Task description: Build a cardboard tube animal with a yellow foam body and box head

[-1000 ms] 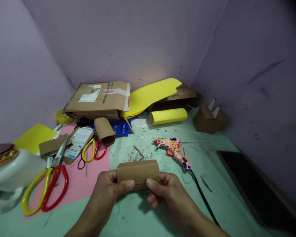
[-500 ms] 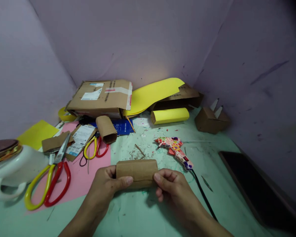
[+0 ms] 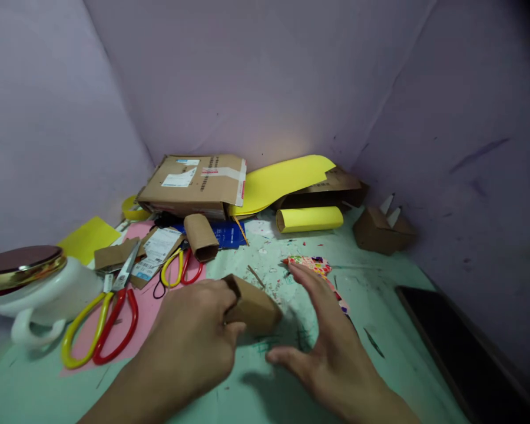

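Observation:
My left hand (image 3: pixel 198 330) grips a brown cardboard tube (image 3: pixel 256 307) by its left end, with fingers at the opening. The tube is tilted, its right end angled down and toward the right. My right hand (image 3: pixel 324 344) is apart from the tube, thumb and fingers spread with nothing between them. Behind its fingers lies a flower-patterned glue gun (image 3: pixel 311 264), partly hidden by the hand. A second brown cardboard tube (image 3: pixel 202 237) rests farther back, and a yellow-covered tube (image 3: pixel 311 219) lies near the yellow sheets (image 3: pixel 287 184).
To the left are large scissors (image 3: pixel 99 330) on pink paper, smaller scissors (image 3: pixel 181 268), cardboard scraps and a white lidded cup (image 3: pixel 48 294). A cardboard box (image 3: pixel 189 182) stands at the back. On the right are a small brown box (image 3: pixel 382 231) and a dark flat device (image 3: pixel 459 353).
My right hand has let go of the tube and opened, moving over the glue gun. My left hand has turned the tube to a slant. The view has shifted slightly.

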Action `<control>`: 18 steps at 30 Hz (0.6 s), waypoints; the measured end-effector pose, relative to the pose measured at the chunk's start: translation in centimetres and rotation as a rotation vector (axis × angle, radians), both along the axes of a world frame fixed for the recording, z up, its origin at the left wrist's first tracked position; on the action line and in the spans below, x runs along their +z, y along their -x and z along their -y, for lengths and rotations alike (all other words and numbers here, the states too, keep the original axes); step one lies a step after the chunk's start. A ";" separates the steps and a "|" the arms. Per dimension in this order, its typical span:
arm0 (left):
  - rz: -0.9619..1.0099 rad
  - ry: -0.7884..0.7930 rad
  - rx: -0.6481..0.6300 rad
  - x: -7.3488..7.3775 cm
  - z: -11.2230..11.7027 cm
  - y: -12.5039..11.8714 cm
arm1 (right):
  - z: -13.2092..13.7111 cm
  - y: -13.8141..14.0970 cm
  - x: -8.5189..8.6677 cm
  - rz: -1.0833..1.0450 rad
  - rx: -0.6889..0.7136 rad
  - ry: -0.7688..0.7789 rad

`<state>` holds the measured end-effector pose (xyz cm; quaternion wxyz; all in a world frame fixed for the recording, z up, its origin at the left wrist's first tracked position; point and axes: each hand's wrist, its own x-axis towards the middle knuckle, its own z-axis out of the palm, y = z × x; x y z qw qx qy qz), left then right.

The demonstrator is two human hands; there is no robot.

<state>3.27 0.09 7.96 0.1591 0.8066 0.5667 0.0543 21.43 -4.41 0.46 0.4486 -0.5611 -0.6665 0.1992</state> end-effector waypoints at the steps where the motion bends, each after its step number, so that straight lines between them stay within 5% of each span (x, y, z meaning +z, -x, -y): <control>1: -0.132 -0.049 -0.110 1.0 0.1 -0.9 | -0.2 0.5 0.1 0.036 0.098 -0.056; 5: -0.206 -0.022 -0.304 2.4 0.8 -3.5 | -1.9 2.5 -0.6 -0.150 0.263 -0.048; 7: 0.004 -0.126 -0.298 1.9 1.0 -3.1 | -2.7 3.0 -0.9 -0.341 0.263 -0.010; 9: 0.284 -0.388 -0.248 1.1 0.5 -1.7 | -3.1 2.9 -0.9 -0.481 0.221 0.074; 12: 0.429 -0.651 0.121 -0.3 -2.2 1.3 | -3.4 2.5 -0.7 -0.601 0.110 0.184; 15: 0.255 -0.457 0.479 -2.0 -6.5 3.2 | -3.8 2.4 -0.9 -0.686 0.047 0.215; 18: 0.233 -0.340 0.573 -3.9 -9.9 3.7 | -4.3 2.6 -1.6 -0.705 0.028 0.217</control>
